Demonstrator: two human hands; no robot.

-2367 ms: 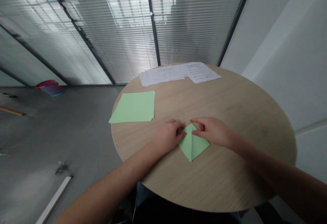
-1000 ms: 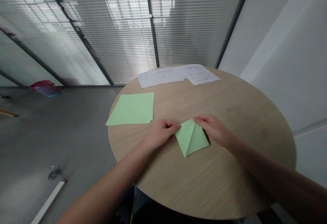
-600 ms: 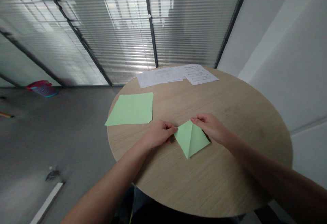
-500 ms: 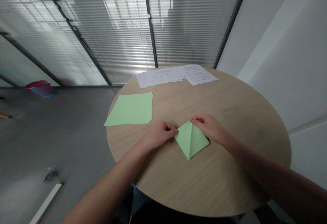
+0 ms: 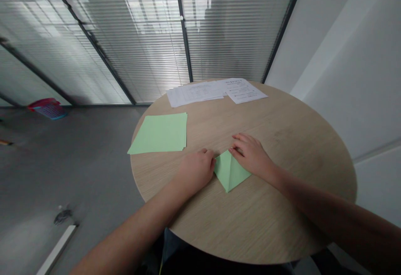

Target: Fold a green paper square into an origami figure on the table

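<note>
A folded sheet of green paper point(image 5: 229, 174) lies diamond-shaped on the round wooden table, with a crease running down its middle. Closed at the paper's left corner is my left hand point(image 5: 200, 165), its fingers curled on the edge and partly hidden behind the back of the hand. At the top corner, the thumb and fingers of my right hand point(image 5: 249, 151) grip the paper, while its other fingers stretch out over the tabletop. The right side of the paper is partly covered by this hand.
A stack of green paper sheets point(image 5: 161, 133) lies at the table's left edge. Printed white sheets point(image 5: 200, 92) overlap at the far edge of the table point(image 5: 300, 141). On the floor stand a red and blue basket point(image 5: 50, 108) and a white bar point(image 5: 58, 250).
My left hand has rolled over, its back now facing up at the left corner. My right hand's fingers have spread somewhat at the top corner. The folded paper has shifted slightly left.
</note>
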